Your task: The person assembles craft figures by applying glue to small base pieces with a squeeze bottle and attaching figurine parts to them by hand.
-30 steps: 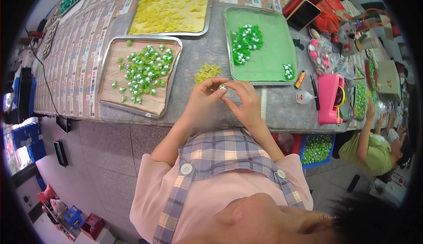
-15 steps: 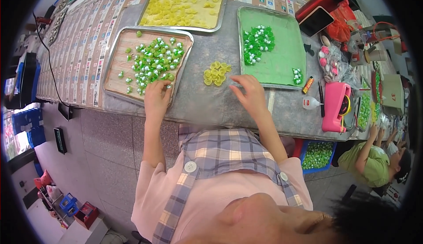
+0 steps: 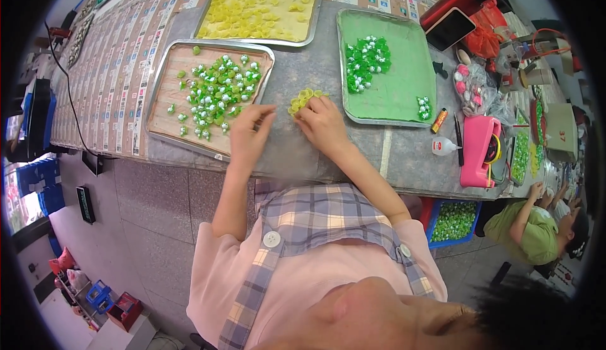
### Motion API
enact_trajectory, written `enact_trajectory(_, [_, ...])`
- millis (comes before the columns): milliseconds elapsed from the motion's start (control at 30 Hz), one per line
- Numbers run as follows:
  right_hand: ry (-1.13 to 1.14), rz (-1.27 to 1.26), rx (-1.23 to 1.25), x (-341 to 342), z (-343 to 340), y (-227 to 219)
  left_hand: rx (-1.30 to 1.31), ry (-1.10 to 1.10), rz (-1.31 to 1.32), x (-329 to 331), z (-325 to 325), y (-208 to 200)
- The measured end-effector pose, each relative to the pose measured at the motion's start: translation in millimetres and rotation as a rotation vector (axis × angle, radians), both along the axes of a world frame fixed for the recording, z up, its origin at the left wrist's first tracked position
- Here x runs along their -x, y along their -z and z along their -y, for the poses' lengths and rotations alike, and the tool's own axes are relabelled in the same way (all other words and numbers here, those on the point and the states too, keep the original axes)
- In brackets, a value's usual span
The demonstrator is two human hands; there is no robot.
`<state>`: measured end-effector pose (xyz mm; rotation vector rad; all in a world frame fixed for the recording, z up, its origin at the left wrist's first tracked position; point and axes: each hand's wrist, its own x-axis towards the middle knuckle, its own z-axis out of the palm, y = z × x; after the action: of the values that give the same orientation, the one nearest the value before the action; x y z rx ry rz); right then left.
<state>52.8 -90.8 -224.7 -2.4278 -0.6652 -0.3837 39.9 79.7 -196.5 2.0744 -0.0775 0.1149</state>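
Observation:
My left hand (image 3: 250, 134) is over the right edge of the brown-lined tray (image 3: 165, 91), its fingers curled and thumb bent in; whatever they pinch is too small to make out. That tray holds a heap of small green-and-white ball pieces (image 3: 218, 94) with leaf-like green parts. To the right, my right hand (image 3: 323, 126) reaches into a small pile of translucent yellow cup-shaped pieces (image 3: 304, 97) on the grey table cover. Its fingers close at the pile's near edge, partly hiding the pieces there.
A tray of yellow pieces (image 3: 259, 6) stands behind. A green-lined tray (image 3: 398, 94) at right holds green pieces with white balls. Farther right are a pink tape dispenser (image 3: 478, 154), a white squeeze bottle (image 3: 444, 146), a phone (image 3: 451, 29) and a red flask (image 3: 454, 4).
My left hand has drawn back from the heap toward the right, out of the ball pieces. My right hand has moved left from beside the green-lined tray onto the yellow pile.

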Motion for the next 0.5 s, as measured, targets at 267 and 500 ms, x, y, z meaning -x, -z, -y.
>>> enact_trajectory(267, [-0.035,-0.907,-1.082,23,28,-23,0.008,0.229,0.368,10,50,1])
enact_trajectory(500, [0.265,-0.532,-0.978,51,58,-38,0.145,0.274,0.201,6,61,0])
